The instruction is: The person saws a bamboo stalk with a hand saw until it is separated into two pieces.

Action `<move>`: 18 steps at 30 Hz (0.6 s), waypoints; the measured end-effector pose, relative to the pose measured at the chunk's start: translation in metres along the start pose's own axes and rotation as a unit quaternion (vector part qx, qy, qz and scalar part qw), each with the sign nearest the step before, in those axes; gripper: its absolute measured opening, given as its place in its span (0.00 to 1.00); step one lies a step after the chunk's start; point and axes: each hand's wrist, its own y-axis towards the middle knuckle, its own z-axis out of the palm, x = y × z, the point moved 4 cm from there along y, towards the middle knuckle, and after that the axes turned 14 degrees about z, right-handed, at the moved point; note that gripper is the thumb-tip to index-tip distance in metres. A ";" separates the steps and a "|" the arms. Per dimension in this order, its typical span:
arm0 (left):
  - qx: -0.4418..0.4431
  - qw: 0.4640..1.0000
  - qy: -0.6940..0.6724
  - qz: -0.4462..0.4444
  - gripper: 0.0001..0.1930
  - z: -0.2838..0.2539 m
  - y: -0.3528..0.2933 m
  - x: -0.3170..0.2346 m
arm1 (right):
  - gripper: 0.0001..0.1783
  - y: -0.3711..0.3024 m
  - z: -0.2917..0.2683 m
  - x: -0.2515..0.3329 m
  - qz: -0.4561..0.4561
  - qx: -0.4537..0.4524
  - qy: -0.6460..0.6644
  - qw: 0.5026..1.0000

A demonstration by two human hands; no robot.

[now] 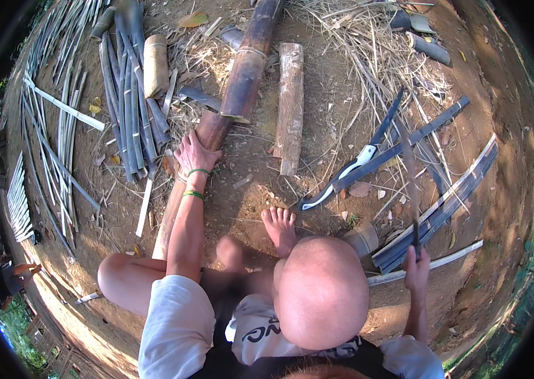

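Observation:
My left hand (pixel 196 155) grips a brown bamboo pole (pixel 214 128), thumb and fingers spread over its sides; green bands circle that wrist. The near part of this pole runs back beside my left forearm. A darker, thick bamboo pole (pixel 246 79) lies ahead, its cut end resting at the far end of the held one. Out to the right, my right hand (pixel 417 268) is closed round the handle of a machete (pixel 410 183), its long blade pointing up and away. Between the hands are my bent right knee (pixel 322 294) and bare foot (pixel 279 228).
A pruning saw (pixel 349 167) with a white and black handle lies right of my foot. Dark split bamboo strips (pixel 447 202) are near the machete. A short log (pixel 290 104) lies ahead. Bundled strips (pixel 129 101) and thin slats (pixel 68 114) cover the left; fibre shavings (pixel 381 54) are farther right.

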 end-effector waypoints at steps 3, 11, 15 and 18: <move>-0.006 1.000 0.007 -0.004 0.57 0.001 0.000 0.003 | 0.20 0.015 0.091 0.089 -0.122 0.081 -0.094 0.985; 0.008 0.999 0.008 -0.041 0.58 -0.005 0.001 0.047 | 0.26 0.030 0.270 0.234 -0.231 0.231 -0.138 0.935; 0.025 0.998 0.002 -0.057 0.59 -0.005 0.000 0.053 | 0.29 0.043 0.321 0.244 -0.244 0.250 -0.173 0.921; 0.032 0.995 -0.039 -0.091 0.58 0.001 -0.004 0.056 | 0.29 0.033 0.327 0.250 -0.260 0.245 -0.185 0.916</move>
